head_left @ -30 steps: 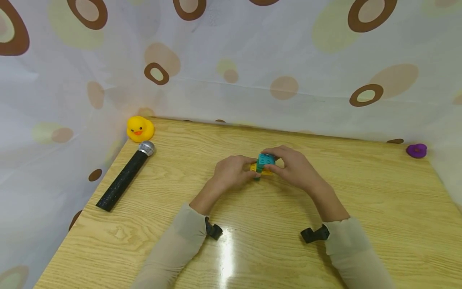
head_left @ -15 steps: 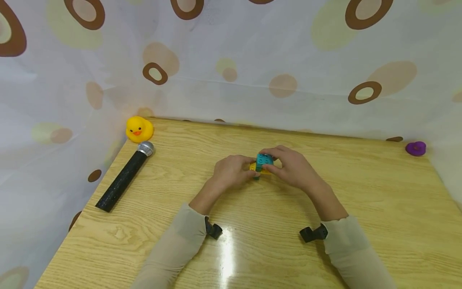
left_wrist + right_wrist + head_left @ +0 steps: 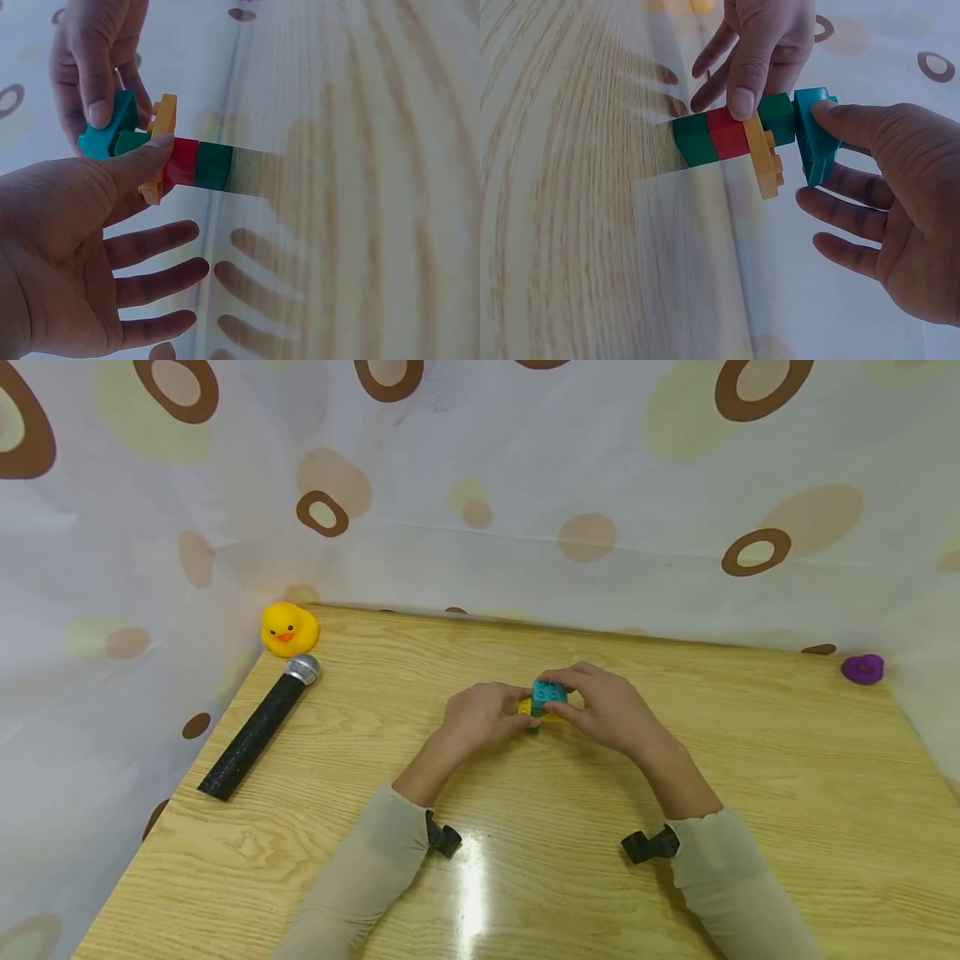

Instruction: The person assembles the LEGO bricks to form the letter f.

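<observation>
A small stack of toy building bricks stands on the table between both hands. From the bottom it has a green brick (image 3: 695, 140), a red brick (image 3: 728, 133), a flat yellow plate brick (image 3: 760, 155) and another green brick (image 3: 777, 120). At the top is a teal brick (image 3: 550, 692) with a slanted side. My left hand (image 3: 484, 718) pinches the stack near the yellow and red bricks, its other fingers spread. With thumb and fingers, my right hand (image 3: 609, 708) pinches the teal brick. Whether the teal brick is fully seated on the green one, I cannot tell.
A black microphone (image 3: 258, 728) with a silver head lies at the left of the wooden table (image 3: 300, 877). Behind it sits a yellow rubber duck (image 3: 289, 629). A small purple duck-like toy (image 3: 863, 669) is at the far right. A patterned curtain (image 3: 480, 468) hangs along the back.
Both hands keep their hold on the bricks with hardly any movement. The whole head view has shifted slightly.
</observation>
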Demonstrator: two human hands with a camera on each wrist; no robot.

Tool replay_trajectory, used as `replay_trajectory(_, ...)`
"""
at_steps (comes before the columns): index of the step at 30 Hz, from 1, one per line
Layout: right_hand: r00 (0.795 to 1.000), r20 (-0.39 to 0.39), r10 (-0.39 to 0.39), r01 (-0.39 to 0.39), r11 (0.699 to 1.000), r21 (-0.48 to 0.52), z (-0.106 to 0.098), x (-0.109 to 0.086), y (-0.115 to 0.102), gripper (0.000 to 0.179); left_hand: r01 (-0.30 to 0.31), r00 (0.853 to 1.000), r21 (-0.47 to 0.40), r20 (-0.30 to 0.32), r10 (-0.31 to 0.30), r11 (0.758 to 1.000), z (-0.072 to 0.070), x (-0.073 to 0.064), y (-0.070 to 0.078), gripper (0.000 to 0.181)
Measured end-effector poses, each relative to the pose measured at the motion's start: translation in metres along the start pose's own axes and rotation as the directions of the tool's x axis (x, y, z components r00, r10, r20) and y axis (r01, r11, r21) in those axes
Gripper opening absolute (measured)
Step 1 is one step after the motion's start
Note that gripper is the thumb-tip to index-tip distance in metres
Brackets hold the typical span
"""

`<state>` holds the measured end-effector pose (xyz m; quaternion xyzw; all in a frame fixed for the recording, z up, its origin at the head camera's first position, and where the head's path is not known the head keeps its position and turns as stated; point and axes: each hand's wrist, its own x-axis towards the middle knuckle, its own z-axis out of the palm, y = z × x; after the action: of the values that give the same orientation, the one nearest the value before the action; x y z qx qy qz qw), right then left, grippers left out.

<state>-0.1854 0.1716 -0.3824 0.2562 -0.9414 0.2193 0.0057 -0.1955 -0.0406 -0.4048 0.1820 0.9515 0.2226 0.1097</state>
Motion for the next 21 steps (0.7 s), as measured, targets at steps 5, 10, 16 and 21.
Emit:
replay_trajectory(5, 1.0, -0.003, -0.001, 0.001, 1.0, -0.003, -0.0019, -0.0003, -0.0017, 0.042, 0.002, 1.0, -0.006, 0.011, -0.002, 1.0, -0.0006, 0.0, 0.0004, 0.057)
replay_trajectory(10, 1.0, -0.002, -0.003, 0.003, 1.0, 0.002, -0.0014, -0.0004, -0.0012, 0.042, 0.004, 1.0, 0.0, 0.01, -0.004, 1.0, -0.0001, -0.0004, 0.0006, 0.056)
replay_trajectory(16, 1.0, 0.007, 0.009, -0.009, 1.0, 0.002, -0.0009, -0.0006, -0.0013, 0.042, 0.007, 1.0, 0.011, 0.006, -0.007, 1.0, 0.0009, -0.0006, 0.0004, 0.056)
replay_trajectory(21, 1.0, 0.018, 0.024, -0.024, 1.0, 0.0, -0.0016, -0.0001, -0.003, 0.041, 0.016, 1.0, 0.021, -0.003, -0.016, 1.0, 0.0016, 0.0003, 0.0001, 0.055)
